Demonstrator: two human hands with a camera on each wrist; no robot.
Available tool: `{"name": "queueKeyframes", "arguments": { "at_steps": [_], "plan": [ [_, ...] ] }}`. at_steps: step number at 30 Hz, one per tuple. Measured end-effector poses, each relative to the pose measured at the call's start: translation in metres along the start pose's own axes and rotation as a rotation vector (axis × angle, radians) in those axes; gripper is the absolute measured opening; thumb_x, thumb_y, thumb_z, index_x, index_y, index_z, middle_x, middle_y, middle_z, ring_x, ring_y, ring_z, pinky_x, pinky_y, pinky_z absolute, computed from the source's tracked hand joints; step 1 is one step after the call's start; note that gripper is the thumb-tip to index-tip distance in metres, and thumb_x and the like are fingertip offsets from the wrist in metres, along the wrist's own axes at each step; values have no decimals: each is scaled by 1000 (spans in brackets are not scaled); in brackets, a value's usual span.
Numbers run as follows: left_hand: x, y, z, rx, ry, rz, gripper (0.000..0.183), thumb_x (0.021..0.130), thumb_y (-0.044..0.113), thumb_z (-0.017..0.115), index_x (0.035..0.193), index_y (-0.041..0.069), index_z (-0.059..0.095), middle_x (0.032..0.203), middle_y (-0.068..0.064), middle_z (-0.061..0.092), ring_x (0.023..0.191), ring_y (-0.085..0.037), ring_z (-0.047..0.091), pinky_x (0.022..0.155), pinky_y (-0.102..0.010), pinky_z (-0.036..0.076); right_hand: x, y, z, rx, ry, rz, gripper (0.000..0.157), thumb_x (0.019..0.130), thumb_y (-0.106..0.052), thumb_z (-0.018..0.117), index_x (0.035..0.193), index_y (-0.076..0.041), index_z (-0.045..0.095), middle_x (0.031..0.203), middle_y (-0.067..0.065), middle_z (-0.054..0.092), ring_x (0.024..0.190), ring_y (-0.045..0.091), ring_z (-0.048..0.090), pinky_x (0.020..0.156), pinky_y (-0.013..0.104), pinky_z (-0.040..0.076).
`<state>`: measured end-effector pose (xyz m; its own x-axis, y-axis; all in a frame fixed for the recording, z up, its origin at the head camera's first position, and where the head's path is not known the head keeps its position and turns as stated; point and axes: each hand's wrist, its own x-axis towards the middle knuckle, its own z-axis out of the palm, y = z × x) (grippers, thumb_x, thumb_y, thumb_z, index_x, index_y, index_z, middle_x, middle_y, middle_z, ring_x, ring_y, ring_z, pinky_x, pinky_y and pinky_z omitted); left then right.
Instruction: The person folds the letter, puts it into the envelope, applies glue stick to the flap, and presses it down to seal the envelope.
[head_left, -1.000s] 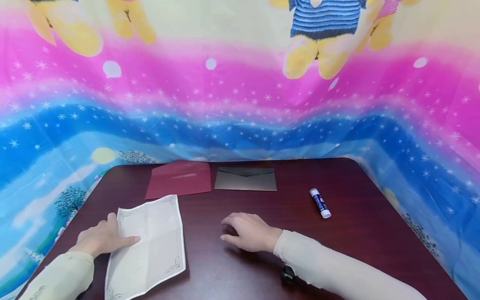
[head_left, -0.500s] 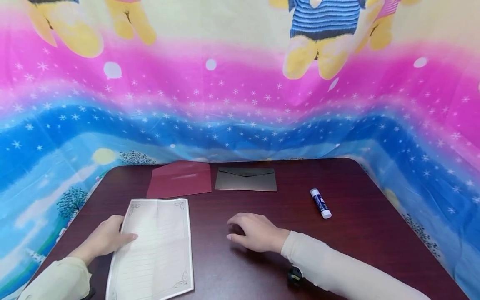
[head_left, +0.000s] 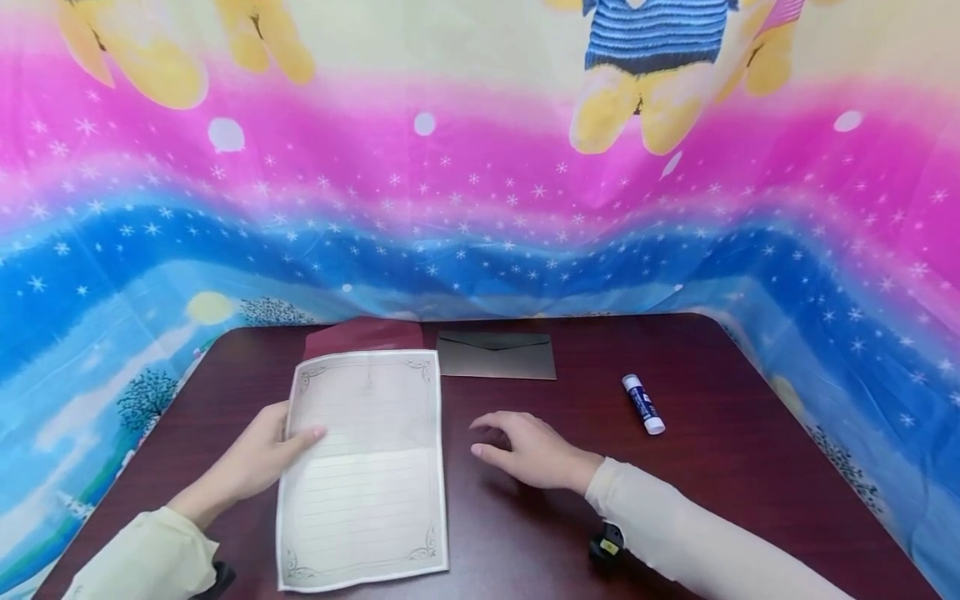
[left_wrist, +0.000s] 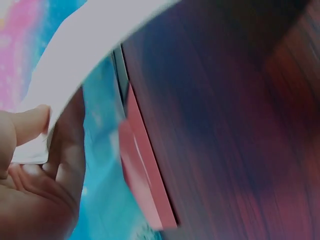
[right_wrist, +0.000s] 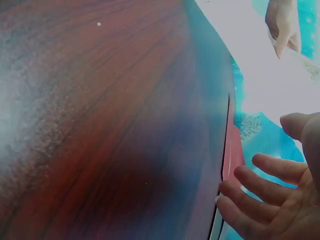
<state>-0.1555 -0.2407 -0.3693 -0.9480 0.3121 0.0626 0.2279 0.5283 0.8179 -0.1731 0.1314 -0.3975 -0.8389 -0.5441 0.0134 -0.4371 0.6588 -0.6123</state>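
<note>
A sheet of lined letter paper [head_left: 367,492] with scrollwork corners and a crease across its middle is held up off the table. My left hand [head_left: 262,450] pinches its left edge, thumb on the front and fingers behind; the left wrist view shows the thumb [left_wrist: 31,123] against the white sheet. My right hand [head_left: 536,450] hovers right of the paper, apart from it, fingers loosely bent and holding nothing. In the right wrist view its fingers [right_wrist: 260,200] are spread. Behind the paper, a red envelope [head_left: 367,335] is partly hidden.
A dark grey-brown envelope [head_left: 498,357] lies at the back of the dark wooden table [head_left: 570,400], right of the red one. On the right side lies a glue stick [head_left: 643,404]. A patterned cloth [head_left: 480,208] hangs round the table's back and sides.
My left hand has carried the paper up and to the right, turning its lined face toward me, so it now covers part of the red envelope. The right hand has shifted slightly right.
</note>
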Motion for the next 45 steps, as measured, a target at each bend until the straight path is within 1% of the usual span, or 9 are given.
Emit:
{"name": "queueKeyframes", "arguments": {
  "at_steps": [3,6,11,18,23,30,37,41,45],
  "plan": [
    [4,9,12,-19,41,26,40,104,15,56,136,-8,52,116,-25,71,88,-6,72,74,-27,60,0,4,-2,110,-2,-21,40,101,-32,61,132,-8,64,122,7,72,105,17,68,94,40,55],
    [9,15,24,-44,81,44,37,104,15,57,135,-5,56,119,-23,71,94,-4,71,78,-26,59,-1,9,-4,219,-21,-53,43,103,-34,58,134,-5,62,124,9,71,110,18,67,95,36,55],
    [27,26,46,-128,69,65,36,104,15,56,137,1,57,125,-21,70,101,-13,73,82,-27,59,-6,18,-11,404,-52,-67,42,105,-29,54,138,-3,58,130,14,68,111,20,67,89,33,57],
    [49,44,69,-195,50,72,38,103,12,57,139,3,55,127,-22,69,103,-26,74,82,-28,60,-12,29,-23,626,-11,40,43,106,-27,53,137,3,55,120,25,71,94,15,74,78,37,62],
    [58,53,83,-269,27,90,38,103,14,57,140,3,55,125,-24,69,98,-27,75,80,-32,62,-21,42,-32,704,13,106,49,105,-27,55,143,3,50,114,23,74,90,18,76,76,37,62],
    [62,57,99,-351,7,69,37,103,15,58,138,2,56,119,-25,71,92,-26,77,77,-31,62,-31,45,-36,757,-8,90,48,106,-24,54,144,4,50,119,22,73,95,18,77,78,38,62],
    [58,56,106,-388,-13,19,39,105,22,55,133,-4,57,114,-28,72,91,-21,76,77,-31,62,-34,47,-40,790,46,150,46,106,-24,54,140,6,53,116,19,74,95,16,76,82,35,62],
    [53,54,108,-396,-49,-6,38,105,18,54,129,-10,57,108,-30,73,87,-23,77,74,-32,62,-34,47,-43,808,85,164,47,106,-26,54,140,7,52,117,18,74,96,15,76,85,34,61],
    [49,55,110,-427,-40,-41,37,106,17,52,121,-15,61,101,-30,74,79,-18,77,70,-32,62,-33,49,-42,840,91,171,47,106,-25,53,140,8,51,118,16,75,97,14,75,86,33,61]
  ]
}}
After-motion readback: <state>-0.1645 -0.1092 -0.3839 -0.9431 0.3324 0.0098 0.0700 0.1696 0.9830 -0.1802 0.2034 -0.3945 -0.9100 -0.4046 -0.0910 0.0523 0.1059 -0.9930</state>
